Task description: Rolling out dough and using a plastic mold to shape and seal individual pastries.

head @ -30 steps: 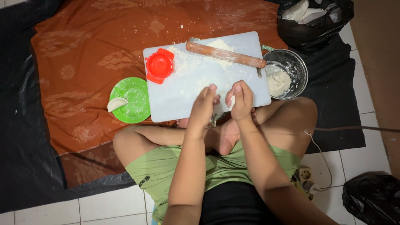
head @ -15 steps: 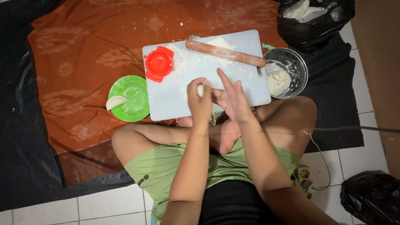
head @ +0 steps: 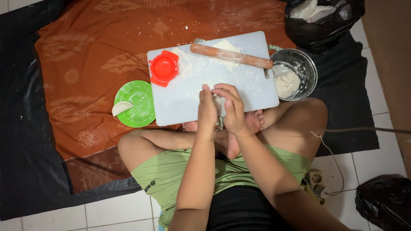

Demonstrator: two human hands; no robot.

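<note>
Two hands' fingers (head: 214, 95) pressed around pale soft dough (head: 219, 102), smooth floury white board (head: 184, 100)

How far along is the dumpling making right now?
Done: one folded dumpling lies on the green plate. In hand: left hand and right hand press a small dough piece between them over the floured board. Left: dough in the metal bowl; the red mould and rolling pin lie idle.
</note>
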